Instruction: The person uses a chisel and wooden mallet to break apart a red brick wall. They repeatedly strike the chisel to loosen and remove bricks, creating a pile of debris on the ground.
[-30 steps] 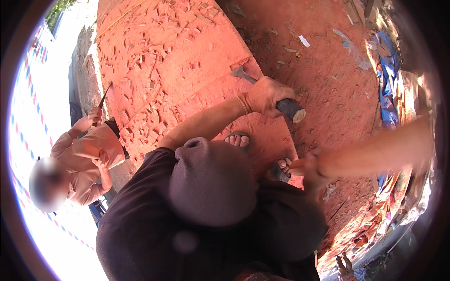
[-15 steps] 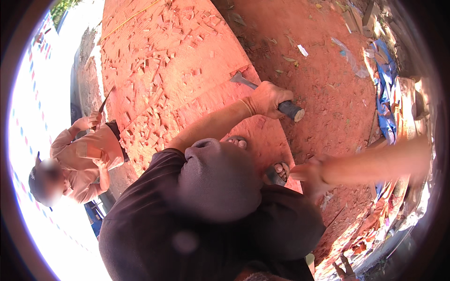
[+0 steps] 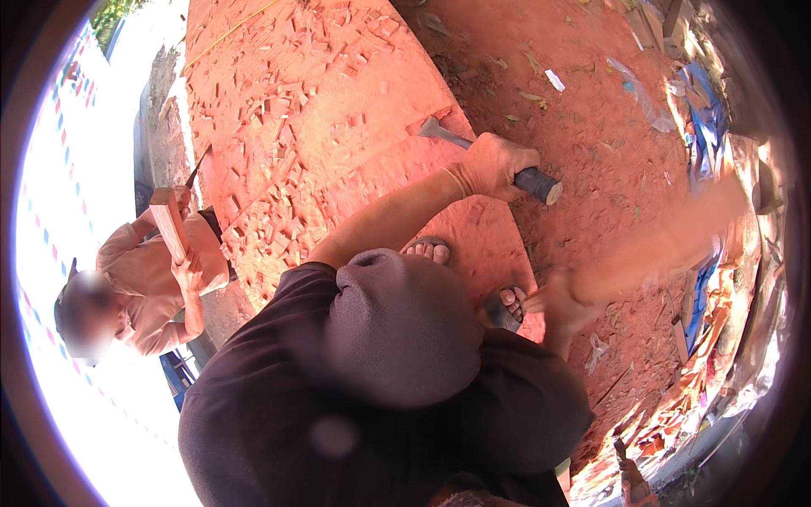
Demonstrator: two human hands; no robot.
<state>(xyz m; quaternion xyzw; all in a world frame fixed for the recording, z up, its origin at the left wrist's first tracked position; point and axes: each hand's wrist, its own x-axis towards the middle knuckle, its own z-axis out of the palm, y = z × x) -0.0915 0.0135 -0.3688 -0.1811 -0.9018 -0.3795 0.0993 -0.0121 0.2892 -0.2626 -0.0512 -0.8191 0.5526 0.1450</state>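
My left hand point(image 3: 494, 165) is closed around the dark handle of a hatchet-like tool point(image 3: 532, 180). Its metal head point(image 3: 431, 128) rests on the red mound of brick chips point(image 3: 321, 110). My left forearm runs from my dark shirt point(image 3: 279, 406) up to it. My right hand point(image 3: 557, 308) is blurred and hangs low beside my right sandalled foot point(image 3: 505, 304). Its forearm crosses in from the right. I cannot make out whether it holds anything. My left foot point(image 3: 427, 249) shows just above my dark cap point(image 3: 401, 329).
At the left a co-worker point(image 3: 148, 279) crouches below the mound, holding a red brick point(image 3: 169, 221) and a thin blade point(image 3: 196, 166). Red dusty ground point(image 3: 591, 93) spreads to the right. Blue sheeting, planks and brick rubble point(image 3: 705, 279) line the right edge.
The co-worker has lifted a brick up in front of the body. My left hand keeps its grip on the tool, which shifted only slightly. My right hand stayed by my foot.
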